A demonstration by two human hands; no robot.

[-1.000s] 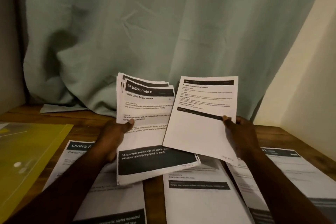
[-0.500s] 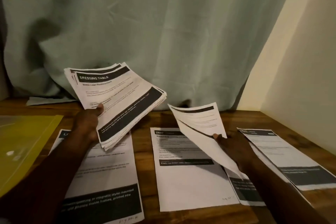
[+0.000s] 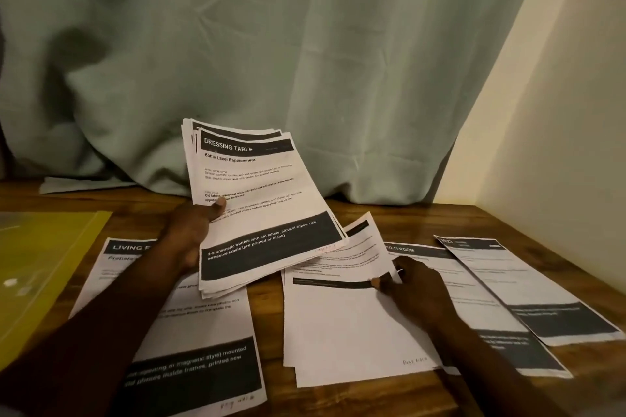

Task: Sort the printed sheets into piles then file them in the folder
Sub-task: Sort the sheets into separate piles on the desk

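My left hand (image 3: 189, 234) grips a stack of printed sheets (image 3: 261, 206), topped by a page headed "DRESSING TABLE", lifted above the wooden table (image 3: 399, 220). My right hand (image 3: 416, 288) pinches the right edge of a single sheet (image 3: 342, 315) that lies on the middle pile. To the left lies the "LIVING" sheet pile (image 3: 203, 362). On the right lie two more piles, one headed "MULTI-ROOM" (image 3: 474, 294) and one at the far right (image 3: 528, 288). A yellow folder (image 3: 37, 267) lies at the left edge.
A pale green curtain (image 3: 271, 61) hangs behind the table and drapes onto its back edge. A cream wall (image 3: 559, 129) bounds the table on the right. Bare wood shows between the piles and along the front edge.
My right hand has lowered the single sheet flat onto the middle pile. My left hand has swung the held stack rightward and more upright.
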